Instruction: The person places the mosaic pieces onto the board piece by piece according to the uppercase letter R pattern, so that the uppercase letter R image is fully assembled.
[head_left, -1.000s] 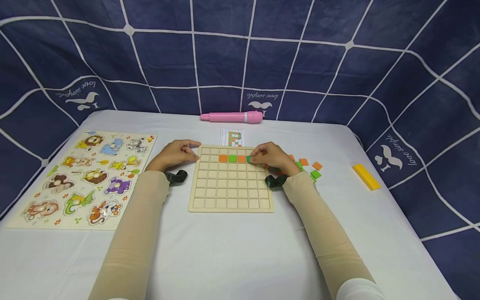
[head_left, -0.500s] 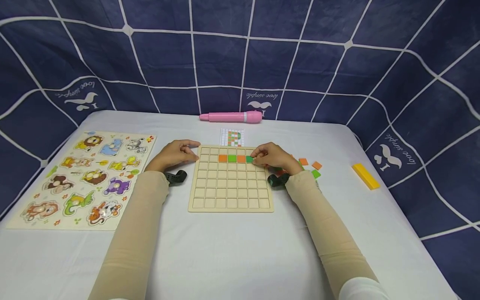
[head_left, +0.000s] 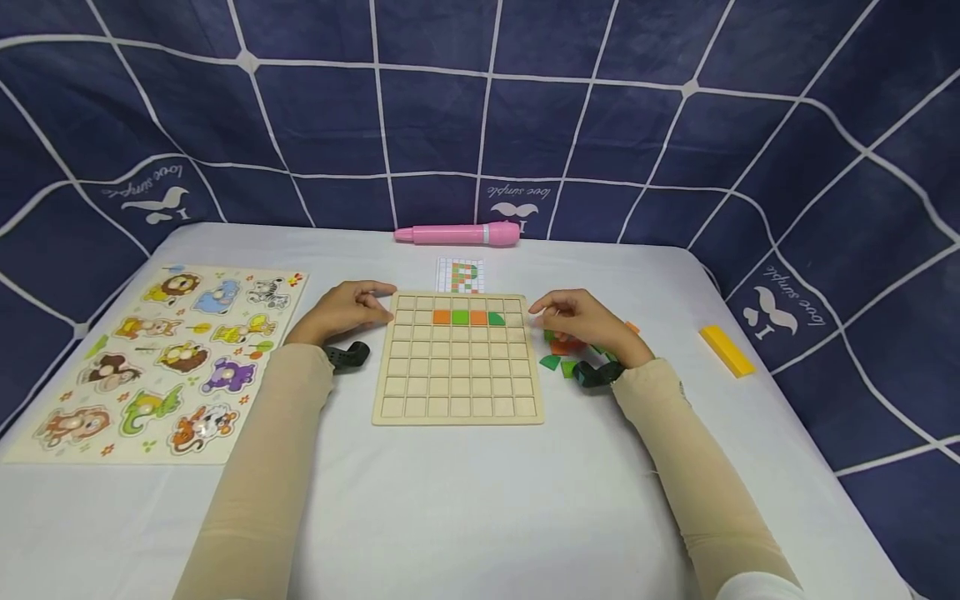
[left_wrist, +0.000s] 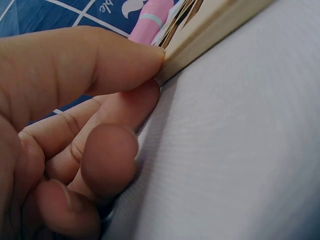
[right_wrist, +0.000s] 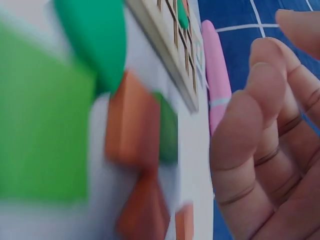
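Note:
A pale wooden grid board [head_left: 459, 367] lies mid-table. Its second row from the back holds an orange square tile [head_left: 442, 317], a light green square tile [head_left: 461, 317], another orange tile [head_left: 478, 318] and a dark green quarter-round tile [head_left: 496, 319]. My left hand [head_left: 342, 312] touches the board's far left corner and edge with thumb and index finger; other fingers curl loosely in the left wrist view. Right of the board, my right hand [head_left: 585, 321] hovers above loose tiles [head_left: 567, 347], its fingers bent and holding nothing. The hand partly hides the pile.
Behind the board lie a small pattern card [head_left: 461, 275] and a pink microphone-shaped pen [head_left: 456, 234]. An animal knob puzzle [head_left: 161, 358] occupies the left side. A yellow block [head_left: 727, 351] is at right, near the blue cloth backdrop [head_left: 547, 117].
My right hand has let go of the dark green quarter-round tile, which stays in the grid, and moved right over the loose tiles. My left hand keeps its place at the board.

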